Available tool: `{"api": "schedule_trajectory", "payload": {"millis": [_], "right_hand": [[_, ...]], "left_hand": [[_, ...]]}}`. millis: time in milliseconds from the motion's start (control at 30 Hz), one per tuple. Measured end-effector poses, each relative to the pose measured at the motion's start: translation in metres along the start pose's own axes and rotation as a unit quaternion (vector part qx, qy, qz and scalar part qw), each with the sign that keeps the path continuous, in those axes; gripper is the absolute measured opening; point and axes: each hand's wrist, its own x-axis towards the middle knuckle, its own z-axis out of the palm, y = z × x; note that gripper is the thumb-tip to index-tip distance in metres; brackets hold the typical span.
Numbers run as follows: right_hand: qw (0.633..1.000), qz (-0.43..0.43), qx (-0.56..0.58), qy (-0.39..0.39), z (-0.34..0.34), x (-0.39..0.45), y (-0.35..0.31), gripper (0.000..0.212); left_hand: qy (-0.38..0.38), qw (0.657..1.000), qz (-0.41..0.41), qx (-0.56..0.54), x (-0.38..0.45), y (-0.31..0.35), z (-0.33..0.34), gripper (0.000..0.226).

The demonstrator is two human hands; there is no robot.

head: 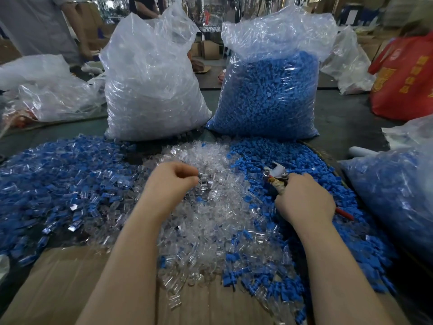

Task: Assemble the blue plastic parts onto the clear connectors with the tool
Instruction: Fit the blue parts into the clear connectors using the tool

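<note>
Head view: left hand (pixel 172 181) pinches a clear connector (pixel 203 181) over the central clear pile; right hand (pixel 304 198) grips the tool (pixel 275 172) near the right-side blue parts (pixel 304 160). A loose pinch could drop the connector into the pile.

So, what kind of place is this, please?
Probably a small factory or assembly workshop: two big clear plastic sacks, one of clear connectors and one of blue plastic parts, loose piles on the table, and stacked brown cardboard boxes behind.
</note>
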Motion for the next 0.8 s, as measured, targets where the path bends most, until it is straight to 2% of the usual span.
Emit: {"api": "schedule_trajectory", "payload": {"millis": [100,167,267,367,800], "right_hand": [[1.0,-0.017,-0.001,0.009,0.001,0.0,0.001,0.021],[1.0,-0.025,0.0,0.015,0.002,0.001,0.001,0.02],[1.0,-0.024,-0.003,0.018,0.003,0.001,0.0,0.021],[0.999,-0.022,0.003,0.024,0.003,0.0,0.0,0.019],[0.999,-0.008,0.026,0.022,0.0,-0.002,-0.001,0.015]], "left_hand": [[-0.006,0.976,0.013,0.218,0.004,-0.001,0.013,0.029],[-0.024,0.955,0.03,0.294,0.005,-0.001,0.019,0.036],[-0.024,0.971,0.026,0.235,0.003,0.0,0.021,0.023],[-0.012,0.973,0.013,0.231,0.002,-0.001,0.021,0.009],[0.013,0.962,0.017,0.273,0.002,-0.003,0.021,0.014]]}}
